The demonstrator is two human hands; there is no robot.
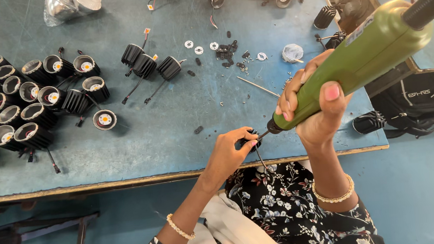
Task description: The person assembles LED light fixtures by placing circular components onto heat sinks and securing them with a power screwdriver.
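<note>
My right hand [313, 110] grips a green electric screwdriver [356, 59] whose thin bit points down-left into a small black finned lamp housing [252, 139]. My left hand [232, 149] holds that housing near the front edge of the blue table [166, 136]. The housing is mostly hidden by my fingers, and thin wires hang from it over the table's edge.
Several black lamp housings [30, 105] stand clustered at the left, and three more with wires [145, 65] lie mid-table. Small washers, screws and black parts [227, 51] are scattered behind my hands. A thin metal rod [258, 86] lies nearby. A black bag [421, 98] sits at the right.
</note>
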